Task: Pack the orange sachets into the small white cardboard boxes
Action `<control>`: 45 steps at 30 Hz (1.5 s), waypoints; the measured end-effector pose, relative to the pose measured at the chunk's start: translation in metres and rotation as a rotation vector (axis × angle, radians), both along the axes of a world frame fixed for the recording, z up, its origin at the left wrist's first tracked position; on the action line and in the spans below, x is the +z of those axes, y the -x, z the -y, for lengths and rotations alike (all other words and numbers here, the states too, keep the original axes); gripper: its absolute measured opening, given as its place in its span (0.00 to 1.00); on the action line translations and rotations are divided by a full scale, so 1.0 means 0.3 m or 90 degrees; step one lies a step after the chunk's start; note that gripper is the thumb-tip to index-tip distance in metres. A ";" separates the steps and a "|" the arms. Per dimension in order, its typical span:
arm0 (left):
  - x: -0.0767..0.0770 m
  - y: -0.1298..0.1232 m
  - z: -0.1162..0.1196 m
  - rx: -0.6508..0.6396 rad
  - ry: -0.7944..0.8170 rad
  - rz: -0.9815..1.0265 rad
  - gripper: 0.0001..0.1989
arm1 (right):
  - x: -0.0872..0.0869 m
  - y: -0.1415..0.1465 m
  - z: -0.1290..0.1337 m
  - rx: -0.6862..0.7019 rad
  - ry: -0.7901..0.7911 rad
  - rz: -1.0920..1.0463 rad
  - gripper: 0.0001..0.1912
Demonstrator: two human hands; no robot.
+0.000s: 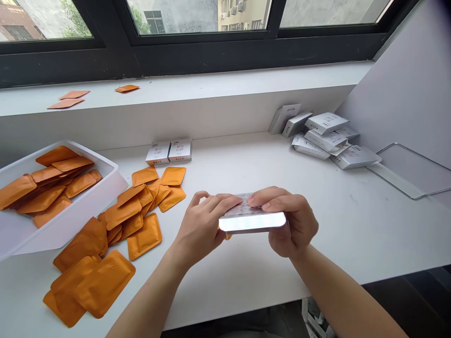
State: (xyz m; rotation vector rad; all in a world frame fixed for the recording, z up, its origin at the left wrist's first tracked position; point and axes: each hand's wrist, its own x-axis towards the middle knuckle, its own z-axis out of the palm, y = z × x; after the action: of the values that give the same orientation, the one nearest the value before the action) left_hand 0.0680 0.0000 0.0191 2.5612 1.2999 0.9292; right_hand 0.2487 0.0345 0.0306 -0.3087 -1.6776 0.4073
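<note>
Both hands hold a small white carton point(253, 221) above the table, its narrow side facing me and a flap edge hanging at its lower left. My left hand point(206, 220) grips the carton's left side with fingertips on top. On the right end, my right hand point(294, 218) has its fingers across the top and the thumb beneath. A bit of orange point(228, 236) shows below the carton's left corner, too little to identify. Left of my left hand lies a loose pile of orange sachets point(128, 213), with larger-looking ones point(105, 284) nearer me.
A white bin point(109, 180) with several orange sachets stands at the left. Two white cartons point(169, 151) sit against the ledge. Several more cartons point(326, 141) are heaped at the back right, beside a wire frame point(416, 195). Three orange sachets point(127, 88) lie on the windowsill.
</note>
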 end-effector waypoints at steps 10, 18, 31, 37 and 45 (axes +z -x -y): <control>0.000 0.012 -0.008 0.025 0.022 -0.041 0.22 | -0.008 -0.004 0.008 0.089 0.284 -0.042 0.08; -0.006 0.013 -0.016 0.016 0.025 -0.062 0.16 | -0.027 0.007 0.000 0.033 0.317 -0.047 0.11; -0.023 0.017 -0.017 0.033 0.013 -0.115 0.10 | -0.035 0.013 -0.008 -0.038 0.342 -0.030 0.14; -0.020 0.016 -0.019 0.031 0.017 -0.112 0.10 | -0.037 0.015 -0.009 -0.042 0.342 -0.031 0.14; -0.021 0.018 -0.023 0.035 0.014 -0.112 0.08 | -0.050 0.020 -0.012 -0.022 0.332 -0.043 0.13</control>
State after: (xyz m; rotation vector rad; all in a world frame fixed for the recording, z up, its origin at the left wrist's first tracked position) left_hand 0.0625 0.0069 0.0128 2.6534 1.4233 0.7063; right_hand 0.2428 0.0380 0.0156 -0.6979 -1.4778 0.8212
